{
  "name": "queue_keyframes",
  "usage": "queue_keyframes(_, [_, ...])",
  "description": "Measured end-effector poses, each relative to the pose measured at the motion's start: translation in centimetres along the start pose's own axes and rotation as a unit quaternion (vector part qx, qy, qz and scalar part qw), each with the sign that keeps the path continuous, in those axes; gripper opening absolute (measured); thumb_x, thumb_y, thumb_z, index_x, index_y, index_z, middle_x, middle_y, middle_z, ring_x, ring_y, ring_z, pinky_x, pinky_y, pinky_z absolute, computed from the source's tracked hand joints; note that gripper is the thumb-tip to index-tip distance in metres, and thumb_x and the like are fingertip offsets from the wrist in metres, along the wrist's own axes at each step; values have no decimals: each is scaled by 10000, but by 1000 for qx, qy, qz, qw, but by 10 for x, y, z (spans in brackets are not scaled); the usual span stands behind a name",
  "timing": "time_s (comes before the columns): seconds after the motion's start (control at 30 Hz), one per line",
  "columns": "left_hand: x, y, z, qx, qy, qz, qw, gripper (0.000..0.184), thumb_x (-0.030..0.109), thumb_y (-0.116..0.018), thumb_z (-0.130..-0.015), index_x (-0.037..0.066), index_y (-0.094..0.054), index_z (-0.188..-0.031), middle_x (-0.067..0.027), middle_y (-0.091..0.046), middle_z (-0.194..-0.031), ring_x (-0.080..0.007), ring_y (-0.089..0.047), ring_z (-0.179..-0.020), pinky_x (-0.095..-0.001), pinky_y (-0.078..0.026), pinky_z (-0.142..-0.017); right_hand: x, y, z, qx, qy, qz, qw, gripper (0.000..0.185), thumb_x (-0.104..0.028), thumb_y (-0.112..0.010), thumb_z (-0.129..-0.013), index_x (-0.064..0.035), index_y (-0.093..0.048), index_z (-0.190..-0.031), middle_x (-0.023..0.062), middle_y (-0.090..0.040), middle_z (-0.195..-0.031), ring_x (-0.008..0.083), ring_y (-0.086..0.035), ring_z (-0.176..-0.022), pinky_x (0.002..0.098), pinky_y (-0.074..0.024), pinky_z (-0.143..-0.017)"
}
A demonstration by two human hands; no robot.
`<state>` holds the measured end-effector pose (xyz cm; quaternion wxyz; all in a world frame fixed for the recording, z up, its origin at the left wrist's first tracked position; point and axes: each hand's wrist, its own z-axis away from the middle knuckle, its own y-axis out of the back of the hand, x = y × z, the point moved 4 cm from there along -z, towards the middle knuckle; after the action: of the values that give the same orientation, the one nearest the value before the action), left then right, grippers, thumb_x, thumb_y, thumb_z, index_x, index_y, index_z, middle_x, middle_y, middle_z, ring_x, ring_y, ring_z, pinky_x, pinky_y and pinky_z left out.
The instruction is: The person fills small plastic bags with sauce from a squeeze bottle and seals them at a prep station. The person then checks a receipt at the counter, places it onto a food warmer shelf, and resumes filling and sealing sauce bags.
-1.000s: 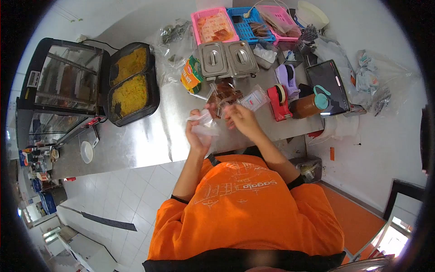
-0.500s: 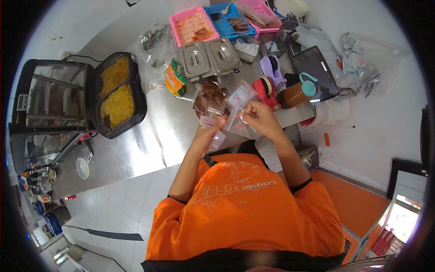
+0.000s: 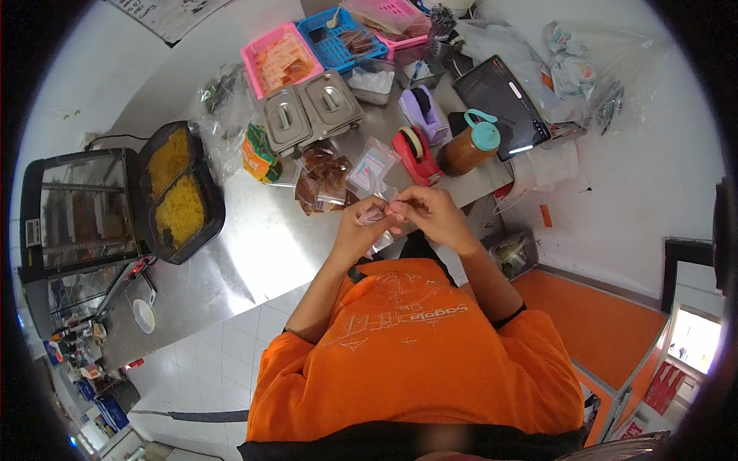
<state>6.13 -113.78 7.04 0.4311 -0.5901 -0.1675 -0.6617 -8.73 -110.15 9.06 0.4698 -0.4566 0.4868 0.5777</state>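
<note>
My left hand [image 3: 360,228] has its fingers wrapped round small transparent plastic bags [image 3: 382,242], which hang below it over the table's front edge. My right hand [image 3: 435,217] meets it in front of my chest, thumb and fingers pinching the top of a transparent bag. Part of this plastic is hidden behind the fingers. Just beyond my hands lies a bag with a blue-and-white label [image 3: 373,164]. To its left is a pile of small packets with dark reddish-brown contents [image 3: 327,178].
Behind the packets stand lidded steel containers [image 3: 314,111] and a green-orange pouch [image 3: 261,156]. A red tape dispenser [image 3: 416,156], purple dispenser [image 3: 424,115], teal-lidded bottle [image 3: 469,146] and tablet [image 3: 503,107] are at right. A black tray of yellow food [image 3: 181,211] is left.
My hands have come together; the right one, earlier holding an opened-out bag apart from the left, now pinches close beside it. The labelled bag now lies beyond them. The view has shifted.
</note>
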Motion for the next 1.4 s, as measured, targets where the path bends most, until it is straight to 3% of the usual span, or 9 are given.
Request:
queue_keyframes(0.2, [-4, -45, -29, -91, -2, 56, 994, 93, 76, -571, -935, -1, -568, -883, -67, -639, -874, -129, -635, -800, -275, -517, -706, 10, 47, 19, -81, -32, -117, 989, 146, -62, -548, -927, 22, -577, -810, 28, -617, -741, 65, -582, -672, 230, -457, -570])
queue_keyframes(0.3, [0, -71, -43, -87, -47, -60, 993, 169, 156, -602, -913, -3, -587, -855, -62, -621, -742, -172, -621, -699, -312, -463, -622, -3, 69, 28, -28, -83, 70, 994, 182, -77, -538, -902, 21, -520, -750, 48, -575, -645, 121, -588, -575, 268, -447, -508])
queue_keyframes(0.4, [2, -88, -54, 64, -228, -402, 884, 171, 148, -658, -852, 0, -577, -823, -99, -576, -701, -226, -602, -685, -315, -444, -629, 5, 93, 41, 294, 133, 335, 885, 180, -171, -593, -863, -17, -540, -785, 102, -499, -541, 279, -551, -481, 378, -445, -483])
queue_keyframes(0.63, [-2, -162, -73, -32, -407, -433, 804, 159, 36, -691, -683, 17, -535, -706, -111, -535, -663, -304, -593, -726, -390, -497, -601, 10, 152, 64, 254, 180, 220, 925, 288, 2, -676, -734, -54, -475, -933, 96, -521, -876, 258, -577, -652, 354, -460, -585])
queue_keyframes(0.73, [-20, -173, -76, -46, -282, -485, 827, 201, 86, -722, -673, 46, -588, -817, -93, -562, -782, -284, -603, -741, -385, -514, -606, 46, 185, 71, 302, 86, 186, 931, 370, 54, -673, -716, -48, -444, -988, 77, -523, -851, 192, -582, -681, 309, -456, -606])
queue_keyframes(0.87, [-5, -195, -82, -5, -337, -472, 814, 409, 203, -777, -635, 106, -597, -989, -80, -536, -996, -263, -619, -765, -384, -522, -610, 57, 199, 75, 211, 31, -41, 976, 503, 106, -659, -748, -81, -313, -1062, 60, -549, -906, 80, -549, -734, 207, -442, -649])
queue_keyframes(1.07, [-18, -188, -93, -4, -371, -484, 793, 578, 269, -805, -629, 85, -539, -1108, -85, -537, -997, -260, -625, -796, -367, -527, -643, 46, 192, 66, -32, 4, -181, 983, 641, 42, -742, -742, -114, -285, -1164, 130, -530, -1149, 143, -562, -994, 241, -489, -749])
queue_keyframes(1.27, [-42, -143, -77, 150, -230, -239, 931, 624, 193, -807, -666, 62, -475, -1179, -36, -511, -906, -126, -529, -776, -257, -457, -665, 126, 194, -1, 313, 239, 238, 888, 1064, -289, -894, -621, -69, -175, -1374, 163, -443, -1280, 286, -487, -1181, 414, -456, -928])
queue_keyframes(1.4, [-36, -144, -61, 174, -218, -222, 934, 596, 189, -803, -676, 51, -479, -1158, -30, -496, -921, -99, -480, -808, -246, -426, -693, 178, 176, -54, 286, 197, 127, 929, 1125, -302, -910, -550, -1, -219, -1384, 170, -490, -1270, 350, -507, -1178, 440, -438, -958])
